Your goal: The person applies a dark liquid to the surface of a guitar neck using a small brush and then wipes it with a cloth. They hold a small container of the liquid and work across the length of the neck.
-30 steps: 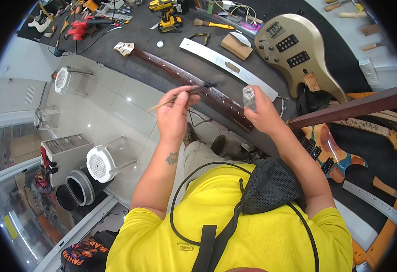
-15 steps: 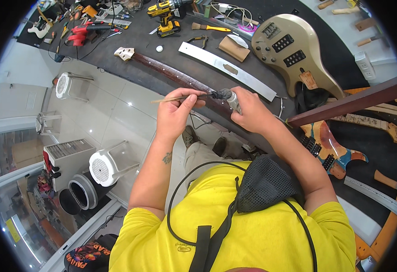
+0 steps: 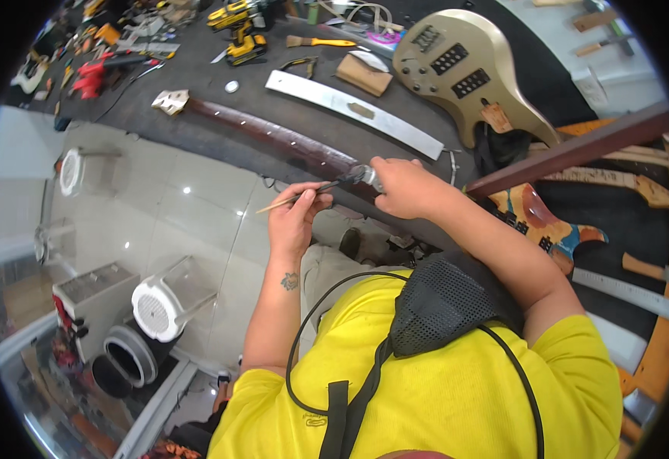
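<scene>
Red plastic leads off: a power tool lying on the dark workbench, out to the left of the guitar neck; down on the floor, on the neck's near side, stands a white stool; now the neck itself, pale headstock at its left end, dark fretboard with light dots slanting down to the right; a small white cap sits just beyond it, a yellow-and-black drill farther behind.

Into the action, and here's the left hand, just on the near side of the neck; thumb and fingers are pinched around a thin brush, its pale handle pointing away left, its dark end up against the glass jar; whether the bristles are inside, I cannot tell; beyond the neck, a silver metal bar lies roughly alongside it.

That jar overlaps the neck's right-hand stretch in this view, tilted, and the right hand has its fingers curled around it, some hidden; past the neck to the right rests a gold bass body; farther right, a dark wooden beam slants upward.
</scene>
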The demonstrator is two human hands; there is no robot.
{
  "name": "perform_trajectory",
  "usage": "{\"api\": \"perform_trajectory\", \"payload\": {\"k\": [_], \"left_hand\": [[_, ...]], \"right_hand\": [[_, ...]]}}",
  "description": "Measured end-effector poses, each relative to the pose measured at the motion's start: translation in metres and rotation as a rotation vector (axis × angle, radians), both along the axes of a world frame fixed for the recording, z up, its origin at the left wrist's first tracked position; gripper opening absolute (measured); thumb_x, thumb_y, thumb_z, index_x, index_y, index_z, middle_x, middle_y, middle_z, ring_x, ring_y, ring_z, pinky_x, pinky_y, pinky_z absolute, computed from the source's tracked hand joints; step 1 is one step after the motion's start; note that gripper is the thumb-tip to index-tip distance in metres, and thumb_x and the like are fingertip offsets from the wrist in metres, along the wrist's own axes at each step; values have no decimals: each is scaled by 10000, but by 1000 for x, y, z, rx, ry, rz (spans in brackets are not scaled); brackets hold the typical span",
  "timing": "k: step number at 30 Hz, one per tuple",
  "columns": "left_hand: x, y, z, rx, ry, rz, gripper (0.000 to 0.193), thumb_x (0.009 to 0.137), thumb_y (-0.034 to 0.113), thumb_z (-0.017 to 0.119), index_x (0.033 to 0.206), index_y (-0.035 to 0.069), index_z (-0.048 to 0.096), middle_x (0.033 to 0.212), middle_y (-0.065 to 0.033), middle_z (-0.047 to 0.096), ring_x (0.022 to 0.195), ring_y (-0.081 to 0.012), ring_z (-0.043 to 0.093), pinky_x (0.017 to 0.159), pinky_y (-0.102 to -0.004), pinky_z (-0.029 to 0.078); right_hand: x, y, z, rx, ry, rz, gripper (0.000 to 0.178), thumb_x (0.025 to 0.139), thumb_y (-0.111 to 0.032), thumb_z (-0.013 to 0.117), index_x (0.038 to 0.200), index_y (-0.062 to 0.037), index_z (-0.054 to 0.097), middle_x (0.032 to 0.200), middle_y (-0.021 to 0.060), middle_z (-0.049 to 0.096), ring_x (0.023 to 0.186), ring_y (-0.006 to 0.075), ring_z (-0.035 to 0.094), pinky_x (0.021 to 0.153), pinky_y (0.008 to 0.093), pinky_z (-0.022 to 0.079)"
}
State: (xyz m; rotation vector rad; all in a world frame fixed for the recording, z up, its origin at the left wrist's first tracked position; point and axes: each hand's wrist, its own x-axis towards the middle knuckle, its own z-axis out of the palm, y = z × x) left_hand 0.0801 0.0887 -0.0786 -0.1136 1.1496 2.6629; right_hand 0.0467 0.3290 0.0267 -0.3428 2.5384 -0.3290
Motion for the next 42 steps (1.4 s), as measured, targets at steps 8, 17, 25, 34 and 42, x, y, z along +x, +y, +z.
{"api": "perform_trajectory", "payload": {"k": [8, 17, 25, 34, 42], "left_hand": [[-14, 7, -10, -22, 32, -17, 179, 1033, 48, 621, 1167, -56, 680, 1139, -190, 741, 974, -269, 750, 896, -392, 611], [-7, 10, -20, 23, -40, -21, 180, 1026, 59, 637, 1164, -49, 681, 1150, -192, 737, 984, -276, 748, 909, -405, 611], [-21, 3, -10, -26, -27, -15, 177, 1032, 52, 628, 1164, -51, 684, 1123, -190, 744, 973, -271, 750, 914, -391, 606], [-37, 0, 91, -396, 158, -57, 198, 1034, 77, 647, 1171, -60, 687, 1170, -193, 742, 980, -244, 753, 911, -355, 610], [-27, -14, 8, 399, -275, 74, 227, 1067, 135, 585, 1230, -13, 643, 1180, -215, 739, 1020, -270, 745, 938, -418, 611]], "right_hand": [[-8, 2, -9, 8, -19, -60, 461, 871, -221, 694, 1245, -4, 536, 1188, 243, 680, 1174, 431, 639, 1038, 559, 445], [-12, 2, -5, 89, -111, -37, 461, 890, -241, 696, 1253, -2, 544, 1190, 254, 693, 1180, 431, 652, 1046, 571, 436], [-14, 0, -22, -3, -26, -84, 442, 881, -225, 690, 1235, -7, 540, 1199, 240, 681, 1162, 434, 650, 1020, 567, 448], [-7, 1, -20, -481, 246, -241, 527, 828, -190, 691, 1290, -17, 504, 1229, 246, 642, 1189, 447, 611, 987, 551, 460], [-1, 7, -31, -518, 355, -220, 515, 822, -141, 680, 1299, -43, 509, 1256, 208, 627, 1217, 416, 594, 1008, 524, 447]]}}
